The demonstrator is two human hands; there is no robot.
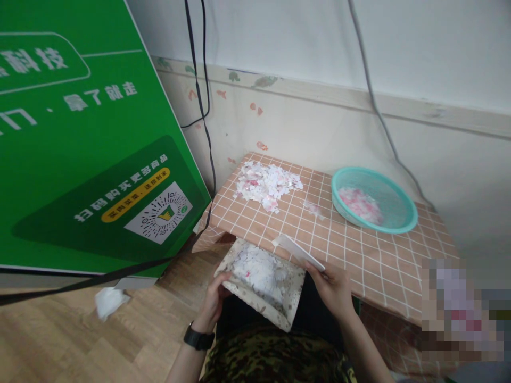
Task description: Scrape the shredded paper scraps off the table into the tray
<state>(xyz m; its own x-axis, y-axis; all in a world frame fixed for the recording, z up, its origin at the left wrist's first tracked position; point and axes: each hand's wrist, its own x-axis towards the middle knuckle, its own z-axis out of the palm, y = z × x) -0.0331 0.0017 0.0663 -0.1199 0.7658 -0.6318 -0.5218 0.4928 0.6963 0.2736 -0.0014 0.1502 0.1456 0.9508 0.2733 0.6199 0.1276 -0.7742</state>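
Observation:
My left hand (pixel 219 295) grips the left side of a shallow patterned box (pixel 257 298), tilted below the table's front edge. Inside it lies a heap of white paper scraps (pixel 257 268) with a touch of pink. Between the fingers of my right hand (pixel 330 284) is a flat white card (pixel 301 252), held over the table edge just above the box's right corner. A larger pile of torn white and pink paper (pixel 265 183) lies on the checked tablecloth (pixel 319 244), and a few scraps (pixel 312 208) lie beside it.
A turquoise plastic basket (pixel 373 199) with pink and white bits stands at the table's right. A green printed panel (pixel 99 133) rises on the left. Black cables (pixel 205 106) hang by the wall. A crumpled white bag (pixel 110 302) lies on the wooden floor.

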